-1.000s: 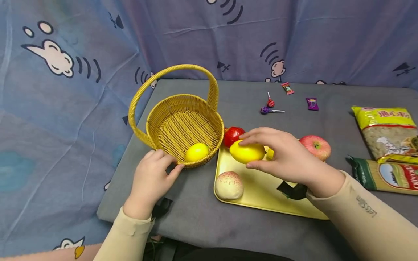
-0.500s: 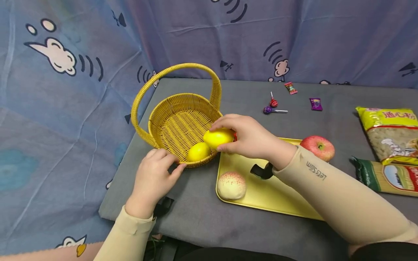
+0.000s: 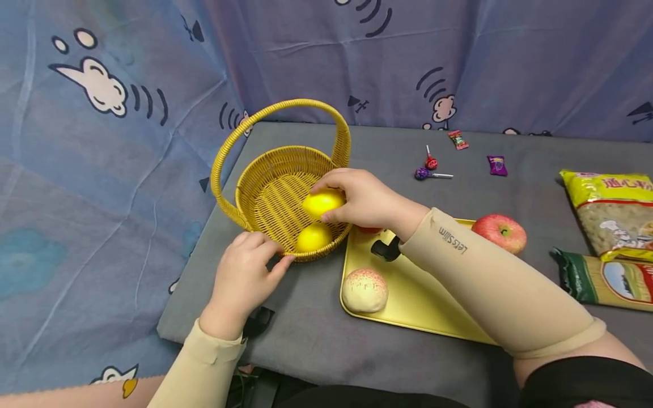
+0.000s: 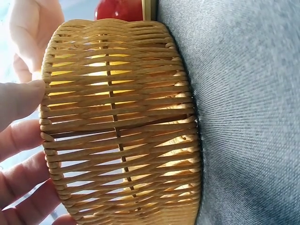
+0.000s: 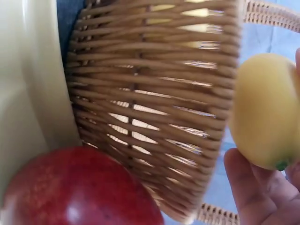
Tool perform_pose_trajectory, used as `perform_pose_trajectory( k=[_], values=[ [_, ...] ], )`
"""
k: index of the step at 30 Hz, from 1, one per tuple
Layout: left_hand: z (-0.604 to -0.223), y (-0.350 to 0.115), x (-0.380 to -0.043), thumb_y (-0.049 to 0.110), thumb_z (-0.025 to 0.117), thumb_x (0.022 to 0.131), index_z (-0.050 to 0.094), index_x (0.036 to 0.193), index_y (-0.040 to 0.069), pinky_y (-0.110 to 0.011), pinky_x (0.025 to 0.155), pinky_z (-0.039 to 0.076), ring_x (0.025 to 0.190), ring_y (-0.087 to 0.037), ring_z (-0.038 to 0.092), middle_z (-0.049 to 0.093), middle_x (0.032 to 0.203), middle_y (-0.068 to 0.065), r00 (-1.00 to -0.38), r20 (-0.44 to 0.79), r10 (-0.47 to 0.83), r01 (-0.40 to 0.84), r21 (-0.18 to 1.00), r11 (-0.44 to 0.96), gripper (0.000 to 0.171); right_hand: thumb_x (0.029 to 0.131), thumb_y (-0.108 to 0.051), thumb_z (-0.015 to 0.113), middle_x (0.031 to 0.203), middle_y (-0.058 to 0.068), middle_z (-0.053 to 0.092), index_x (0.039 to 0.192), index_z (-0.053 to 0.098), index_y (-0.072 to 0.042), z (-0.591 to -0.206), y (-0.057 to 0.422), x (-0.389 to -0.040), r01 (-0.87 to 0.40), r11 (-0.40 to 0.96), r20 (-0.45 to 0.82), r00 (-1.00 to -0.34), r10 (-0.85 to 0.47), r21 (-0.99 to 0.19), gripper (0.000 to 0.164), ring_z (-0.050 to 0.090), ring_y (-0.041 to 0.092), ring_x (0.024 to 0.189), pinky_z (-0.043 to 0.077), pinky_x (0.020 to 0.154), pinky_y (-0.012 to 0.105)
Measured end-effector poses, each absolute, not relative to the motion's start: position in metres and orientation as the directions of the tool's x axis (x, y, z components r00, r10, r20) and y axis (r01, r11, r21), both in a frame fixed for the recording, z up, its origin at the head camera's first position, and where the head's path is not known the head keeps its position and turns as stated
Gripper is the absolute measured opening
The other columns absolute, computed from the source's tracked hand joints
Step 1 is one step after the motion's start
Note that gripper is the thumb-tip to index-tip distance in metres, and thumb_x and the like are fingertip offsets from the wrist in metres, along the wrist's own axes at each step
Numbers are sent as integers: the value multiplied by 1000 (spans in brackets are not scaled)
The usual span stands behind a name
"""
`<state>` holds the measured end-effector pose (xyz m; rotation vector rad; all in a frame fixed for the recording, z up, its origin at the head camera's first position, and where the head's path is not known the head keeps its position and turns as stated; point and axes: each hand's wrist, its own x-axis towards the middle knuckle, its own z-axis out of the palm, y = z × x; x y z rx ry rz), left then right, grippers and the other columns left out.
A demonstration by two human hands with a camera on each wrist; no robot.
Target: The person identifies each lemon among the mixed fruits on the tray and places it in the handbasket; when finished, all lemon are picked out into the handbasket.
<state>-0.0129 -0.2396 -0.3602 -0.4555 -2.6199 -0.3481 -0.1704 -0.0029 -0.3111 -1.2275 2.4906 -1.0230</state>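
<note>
A yellow lemon (image 3: 323,203) is held by my right hand (image 3: 366,198), its thumb and fingers curled round it, just inside the right rim of the yellow wicker basket (image 3: 285,154). In the right wrist view the held lemon (image 5: 265,110) shows beyond the woven wall, its green tip facing the fingers. Another lemon (image 3: 314,237) lies in the basket against the near wall. My left hand (image 3: 245,275) grips the near-left rim; in the left wrist view its thumb (image 4: 21,103) and fingers lie at the rim's edge.
A yellow tray (image 3: 423,320) right of the basket bears a peach (image 3: 364,290), an apple (image 3: 500,233) and a red fruit (image 5: 79,192), mostly hidden in the head view. Lollipops (image 3: 431,163) and wrapped candies (image 3: 497,165) lie behind; pasta packs (image 3: 607,215) lie far right.
My right hand has carried the lemon leftward from above the tray to inside the basket's right rim. The left hand keeps its grip on the rim.
</note>
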Motion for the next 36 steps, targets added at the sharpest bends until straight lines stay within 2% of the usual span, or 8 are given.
perform_pose_trajectory(
  k=[9, 27, 36],
  values=[
    [-360, -240, -13, 31, 83, 86, 75, 85, 13, -40, 72, 51, 80, -25, 58, 63, 85, -1, -836, 479, 266, 383, 164, 909, 20, 84, -23, 84, 130, -1, 64, 123, 71, -18, -323, -14, -177, -659, 465, 56, -608, -792, -591, 41, 56, 18, 121, 43, 105, 36],
    [-361, -240, -13, 33, 83, 86, 76, 87, 12, -40, 74, 50, 82, -25, 58, 63, 85, -1, -841, 472, 263, 375, 160, 913, 22, 81, -24, 85, 128, 1, 66, 119, 73, -17, -338, -22, -183, -706, 515, -21, -580, -814, -487, 40, 59, 20, 119, 44, 106, 38],
    [-361, -240, -13, 33, 82, 86, 75, 86, 12, -40, 75, 51, 82, -25, 58, 63, 86, -2, -843, 471, 259, 372, 164, 913, 22, 78, -26, 88, 119, -1, 70, 115, 74, -20, -340, -23, -181, -746, 518, -90, -534, -841, -418, 40, 63, 19, 107, 48, 97, 39]
  ],
)
